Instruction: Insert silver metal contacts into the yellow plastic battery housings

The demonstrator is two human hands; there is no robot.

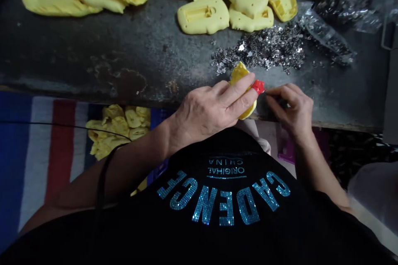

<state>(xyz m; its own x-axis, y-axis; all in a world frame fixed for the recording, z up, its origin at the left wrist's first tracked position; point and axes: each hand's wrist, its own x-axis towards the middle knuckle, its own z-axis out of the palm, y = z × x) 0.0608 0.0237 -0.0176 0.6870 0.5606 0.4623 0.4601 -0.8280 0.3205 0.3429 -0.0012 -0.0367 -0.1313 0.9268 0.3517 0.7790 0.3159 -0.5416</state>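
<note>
Sequined teal letters spelling CADENCE cross the black T-shirt at the bottom of the view. Just above, the left hand is closed around a small yellow moulded piece, its fingers lying across it, with a red tip poking out past them. The right hand sits close beside that red tip, its fingers curled and drawn together; whether they pinch anything is too dark to tell. Left of the arm, more yellow moulded pieces lie on a blue, white and red striped cloth below the edge of the desk, a dark, stained metal top. Beyond the hands spreads a loose heap of silvery metal bits, with more in a clear plastic bag behind it. Along the far side, a large pile of yellow moulds waits in overlapping layers, so plenty of material remains at hand.
</note>
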